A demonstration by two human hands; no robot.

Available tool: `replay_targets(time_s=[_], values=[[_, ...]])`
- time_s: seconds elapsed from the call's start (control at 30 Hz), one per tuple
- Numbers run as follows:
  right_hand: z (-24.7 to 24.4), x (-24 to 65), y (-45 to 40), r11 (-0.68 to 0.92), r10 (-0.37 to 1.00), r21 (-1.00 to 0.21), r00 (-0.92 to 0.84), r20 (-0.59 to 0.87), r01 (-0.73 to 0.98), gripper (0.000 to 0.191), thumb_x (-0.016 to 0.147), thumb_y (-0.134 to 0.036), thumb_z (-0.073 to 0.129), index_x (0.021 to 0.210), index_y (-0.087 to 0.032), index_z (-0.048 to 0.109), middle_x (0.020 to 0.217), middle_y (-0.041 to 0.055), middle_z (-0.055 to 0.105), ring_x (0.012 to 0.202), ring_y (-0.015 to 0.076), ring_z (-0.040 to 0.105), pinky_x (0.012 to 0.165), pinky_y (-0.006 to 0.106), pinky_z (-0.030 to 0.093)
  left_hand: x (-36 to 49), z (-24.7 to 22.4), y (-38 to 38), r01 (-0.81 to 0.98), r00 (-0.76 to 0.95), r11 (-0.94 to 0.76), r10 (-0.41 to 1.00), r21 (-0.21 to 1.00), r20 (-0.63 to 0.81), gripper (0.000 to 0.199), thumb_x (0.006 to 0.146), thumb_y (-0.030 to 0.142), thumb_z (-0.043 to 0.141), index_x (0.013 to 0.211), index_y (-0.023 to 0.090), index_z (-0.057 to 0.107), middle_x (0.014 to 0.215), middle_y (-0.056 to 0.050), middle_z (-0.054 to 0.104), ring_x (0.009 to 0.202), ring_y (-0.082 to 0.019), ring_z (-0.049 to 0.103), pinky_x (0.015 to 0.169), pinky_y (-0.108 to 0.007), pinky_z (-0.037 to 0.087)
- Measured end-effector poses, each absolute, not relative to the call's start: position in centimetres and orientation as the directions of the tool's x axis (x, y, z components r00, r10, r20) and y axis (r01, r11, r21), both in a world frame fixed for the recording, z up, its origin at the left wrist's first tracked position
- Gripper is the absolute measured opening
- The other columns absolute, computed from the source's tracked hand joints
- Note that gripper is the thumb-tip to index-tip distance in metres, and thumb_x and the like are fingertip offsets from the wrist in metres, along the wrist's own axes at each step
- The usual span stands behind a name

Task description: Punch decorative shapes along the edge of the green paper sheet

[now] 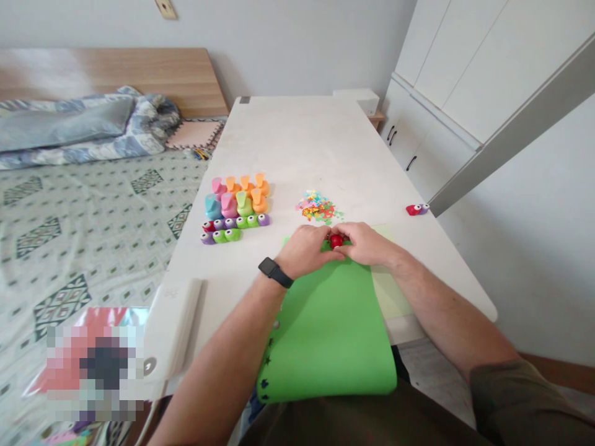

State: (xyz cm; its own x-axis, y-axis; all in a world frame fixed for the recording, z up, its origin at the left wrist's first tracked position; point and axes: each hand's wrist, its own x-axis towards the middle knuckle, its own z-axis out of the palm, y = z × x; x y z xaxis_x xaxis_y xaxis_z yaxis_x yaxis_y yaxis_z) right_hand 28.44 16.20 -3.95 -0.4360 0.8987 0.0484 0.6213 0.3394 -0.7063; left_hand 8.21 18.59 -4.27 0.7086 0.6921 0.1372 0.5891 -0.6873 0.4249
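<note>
My left hand (pixel 304 251) and my right hand (pixel 365 243) meet over the far edge of a green paper sheet (pixel 325 334), with a small red craft punch (pixel 336 241) gripped between their fingers. The sheet's near left edge has several punched shapes. A black watch (pixel 276 272) circles my left wrist. Beyond my hands lies a scattered pile of colourful paper cutouts (pixel 318 206). To the left stand several rows of orange, pink, blue, green and purple craft punches (pixel 237 207). Another red and purple punch (pixel 417 209) sits at the table's right edge.
All this rests on a long white table (pixel 297 136). A pale green sheet (pixel 390 291) lies under the green one. A white box-shaped object (pixel 171 322) stands at the left edge, beside a bed (pixel 93 217). White cabinets (pixel 432 111) line the right side.
</note>
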Motion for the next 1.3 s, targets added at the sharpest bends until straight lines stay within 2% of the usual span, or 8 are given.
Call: replay_targets(time_s=[0.4,0.57,0.83,1.07,1.17,1.3], values=[[-4.6,28.3,16.3,0.283,0.919,-0.752,-0.392,0.036,0.595,0.014,0.075,-0.017,0.071,0.088,-0.018,0.064,0.081,0.0005,0.066,0.074,0.0157,0.057,0.067,0.026,0.038,8.3,-4.3,19.0,0.572,0.733,-0.714,0.666,0.403,0.141,0.043,0.089,0.056,0.068,0.105,0.017,0.067,0.093,-0.01,0.072,0.089,-0.026,0.067,0.08,-0.035,0.049],[-4.9,28.3,16.4,0.283,0.914,-0.757,-0.406,0.025,0.589,0.015,0.076,-0.017,0.069,0.09,-0.018,0.065,0.082,0.0006,0.067,0.075,0.0159,0.058,0.068,0.027,0.04,8.2,-4.6,18.9,0.574,0.719,-0.688,0.683,0.445,0.129,0.042,0.087,0.057,0.07,0.105,0.018,0.068,0.094,-0.008,0.074,0.09,-0.025,0.069,0.082,-0.034,0.05],[-4.6,28.3,16.2,0.273,0.91,-0.787,-0.413,0.025,0.554,0.019,0.08,-0.023,0.069,0.098,-0.018,0.068,0.089,0.0019,0.07,0.08,0.0172,0.062,0.075,0.028,0.044,7.4,-4.3,18.6,0.566,0.695,-0.662,0.703,0.49,0.147,0.056,0.085,0.062,0.07,0.123,0.021,0.065,0.106,-0.009,0.076,0.099,-0.026,0.071,0.093,-0.036,0.051],[-4.3,28.3,16.2,0.265,0.91,-0.792,-0.413,0.018,0.55,0.023,0.08,-0.025,0.071,0.102,-0.018,0.069,0.091,0.0022,0.071,0.082,0.0173,0.062,0.078,0.029,0.045,6.9,-4.9,18.9,0.585,0.689,-0.659,0.711,0.473,0.14,0.068,0.08,0.067,0.072,0.129,0.02,0.062,0.109,-0.009,0.075,0.102,-0.027,0.071,0.095,-0.037,0.052],[-4.1,28.5,16.3,0.251,0.914,-0.805,-0.405,0.015,0.537,0.028,0.082,-0.028,0.071,0.108,-0.018,0.069,0.092,0.0024,0.071,0.083,0.0173,0.062,0.078,0.029,0.046,6.7,-5.2,19.1,0.605,0.676,-0.654,0.723,0.455,0.141,0.063,0.082,0.061,0.073,0.128,0.019,0.062,0.111,-0.01,0.075,0.104,-0.027,0.071,0.096,-0.038,0.052],[-4.0,28.8,16.4,0.232,0.94,-0.806,-0.338,0.043,0.544,0.028,0.086,-0.034,0.069,0.11,-0.019,0.069,0.093,0.0025,0.071,0.079,0.0165,0.059,0.075,0.029,0.045,6.6,-5.3,19.1,0.624,0.656,-0.635,0.742,0.457,0.135,0.044,0.09,0.044,0.07,0.126,0.019,0.063,0.113,-0.009,0.075,0.106,-0.026,0.071,0.096,-0.037,0.052]])
